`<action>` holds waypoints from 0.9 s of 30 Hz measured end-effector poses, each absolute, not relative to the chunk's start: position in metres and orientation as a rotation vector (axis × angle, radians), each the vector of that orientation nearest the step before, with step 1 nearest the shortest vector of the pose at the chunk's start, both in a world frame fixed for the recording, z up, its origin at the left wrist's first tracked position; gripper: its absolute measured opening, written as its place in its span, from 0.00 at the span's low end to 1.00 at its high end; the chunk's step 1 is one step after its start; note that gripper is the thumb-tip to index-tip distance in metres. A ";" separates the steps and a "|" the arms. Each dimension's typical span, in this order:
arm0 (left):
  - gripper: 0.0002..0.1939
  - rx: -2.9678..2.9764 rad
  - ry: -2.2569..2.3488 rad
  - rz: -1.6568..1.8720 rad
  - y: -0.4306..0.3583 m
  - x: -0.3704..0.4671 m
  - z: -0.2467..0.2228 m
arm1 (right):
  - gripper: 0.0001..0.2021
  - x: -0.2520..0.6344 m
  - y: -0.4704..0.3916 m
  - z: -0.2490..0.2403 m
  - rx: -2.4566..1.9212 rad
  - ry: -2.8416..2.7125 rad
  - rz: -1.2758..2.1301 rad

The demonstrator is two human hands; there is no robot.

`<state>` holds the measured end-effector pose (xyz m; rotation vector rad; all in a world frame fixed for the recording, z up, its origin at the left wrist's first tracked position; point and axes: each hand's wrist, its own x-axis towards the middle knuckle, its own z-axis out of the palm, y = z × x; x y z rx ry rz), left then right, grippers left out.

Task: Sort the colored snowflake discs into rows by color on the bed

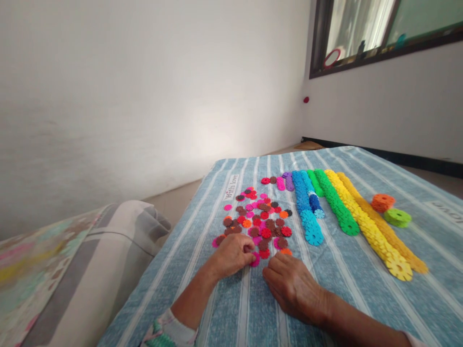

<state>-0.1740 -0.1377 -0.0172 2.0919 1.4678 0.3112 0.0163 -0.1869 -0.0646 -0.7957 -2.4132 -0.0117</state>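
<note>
A loose pile of notched plastic discs in red, brown, pink, orange and black (265, 233) lies on the striped cloth. My left hand (235, 255) is at the pile's near edge, its thumb and finger closed on a pink disc (255, 259). Just to the right, my right hand (292, 285) rests with its fingers curled in beside an orange disc (286, 252); what its fingertips hold, if anything, is hidden. Overlapping rows of discs lie to the right: blue (302, 197), green (334, 205) and yellow (365, 221).
Orange discs (383, 202) and lime green discs (397, 218) are stacked at the right. A short pink row (281, 183) and a purple row (290, 182) lie at the back. The striped tablecloth (173, 279) covers the table. Left of it is a bed-like surface with grey-striped fabric (108, 270).
</note>
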 end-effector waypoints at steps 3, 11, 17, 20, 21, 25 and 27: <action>0.03 2.154 1.506 0.266 -0.137 -0.175 -0.017 | 0.09 0.016 -0.187 -0.064 -0.792 -2.422 -0.019; 0.03 2.134 1.492 0.224 -0.139 -0.172 -0.012 | 0.08 0.014 -0.186 -0.065 -0.802 -2.412 -0.064; 0.06 1.923 1.404 0.286 -0.136 -0.177 -0.018 | 0.06 0.012 -0.183 -0.068 -0.795 -2.456 -0.106; 0.07 1.846 1.384 0.299 -0.135 -0.179 -0.018 | 0.05 0.011 -0.182 -0.070 -0.798 -2.446 -0.145; 0.07 1.821 1.382 0.316 -0.134 -0.179 -0.016 | 0.05 0.010 -0.182 -0.071 -0.799 -2.437 -0.155; 0.07 1.740 1.386 0.419 -0.128 -0.174 -0.001 | 0.05 0.003 -0.177 -0.080 -0.760 -2.379 -0.240; 0.07 1.747 1.404 0.465 -0.118 -0.168 0.007 | 0.07 -0.002 -0.173 -0.087 -0.727 -2.321 -0.300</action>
